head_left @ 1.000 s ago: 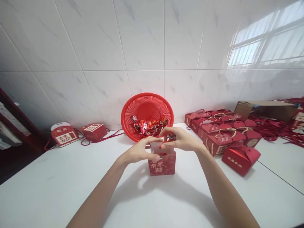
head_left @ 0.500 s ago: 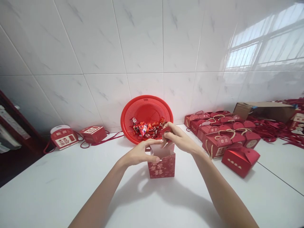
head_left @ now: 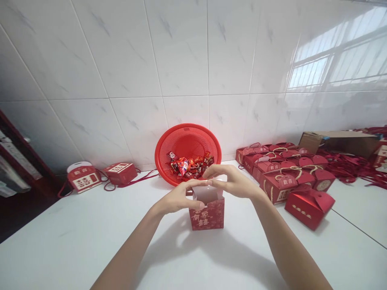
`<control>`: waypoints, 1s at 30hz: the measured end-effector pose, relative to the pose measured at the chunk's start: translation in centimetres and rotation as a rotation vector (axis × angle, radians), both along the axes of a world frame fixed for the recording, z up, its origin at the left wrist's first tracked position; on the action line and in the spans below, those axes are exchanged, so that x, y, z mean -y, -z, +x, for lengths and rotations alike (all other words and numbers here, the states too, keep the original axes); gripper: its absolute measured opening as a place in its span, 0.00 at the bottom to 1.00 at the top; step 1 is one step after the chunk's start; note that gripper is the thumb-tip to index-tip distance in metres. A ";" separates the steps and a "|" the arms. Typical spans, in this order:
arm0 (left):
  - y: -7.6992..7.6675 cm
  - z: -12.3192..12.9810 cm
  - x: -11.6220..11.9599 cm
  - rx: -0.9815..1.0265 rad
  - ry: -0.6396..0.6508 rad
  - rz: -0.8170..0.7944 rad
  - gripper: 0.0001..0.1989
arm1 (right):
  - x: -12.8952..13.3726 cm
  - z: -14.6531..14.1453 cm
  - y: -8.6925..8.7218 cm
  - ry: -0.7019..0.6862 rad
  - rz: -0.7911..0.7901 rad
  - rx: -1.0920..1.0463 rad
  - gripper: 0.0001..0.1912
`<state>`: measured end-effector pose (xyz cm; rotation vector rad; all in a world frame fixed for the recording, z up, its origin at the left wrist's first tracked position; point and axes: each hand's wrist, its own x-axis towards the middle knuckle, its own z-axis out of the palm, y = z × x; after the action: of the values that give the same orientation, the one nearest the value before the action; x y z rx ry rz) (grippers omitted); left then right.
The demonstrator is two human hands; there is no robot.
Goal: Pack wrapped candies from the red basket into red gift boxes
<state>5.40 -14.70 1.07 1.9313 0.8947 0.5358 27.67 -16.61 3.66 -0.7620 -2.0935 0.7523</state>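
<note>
A small red gift box [head_left: 208, 217] with gold lettering stands upright on the white table, its top open and its pale inside showing. My left hand [head_left: 181, 198] grips it from the left, thumb on the front edge and fingers over the top towards the back. At the rear of the opening, my right hand [head_left: 231, 181] has its fingers bent behind a raised flap and its thumb in front. Much of that flap is hidden by the fingers. Just behind the box, a red plastic basket [head_left: 187, 131] leans tilted against the wall, with wrapped candies [head_left: 184, 165] in it.
Several closed red gift boxes [head_left: 278, 171] with cord handles stand in rows at the right, one box [head_left: 310, 207] nearest me. Two more, a white-topped box [head_left: 84, 177] and a smaller box [head_left: 121, 174], sit at the left. Beyond are a cardboard box [head_left: 347, 141] and red ribbons [head_left: 338, 165].
My right hand has turned over and lowered at the back flap; the red flap end with a hole seen before is now hidden. My left hand stays on the box.
</note>
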 end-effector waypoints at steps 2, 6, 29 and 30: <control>0.2 0.0 -0.1 -0.006 -0.010 -0.007 0.33 | -0.2 0.6 -0.1 0.060 0.021 -0.008 0.08; 0.6 -0.1 0.2 0.035 0.019 -0.009 0.27 | -0.6 2.1 -0.3 0.125 0.044 0.002 0.10; 1.3 4.7 -14.4 -1.035 -0.462 0.705 0.16 | -1.2 6.6 -0.4 0.355 0.048 0.103 0.11; 1.2 4.6 -14.6 -1.039 -0.459 0.693 0.15 | -1.2 6.6 -0.4 0.354 0.051 0.101 0.11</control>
<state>10.03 -0.13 -0.09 2.6811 2.0424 0.0241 34.31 -15.42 4.06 -1.1243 -1.9811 0.4728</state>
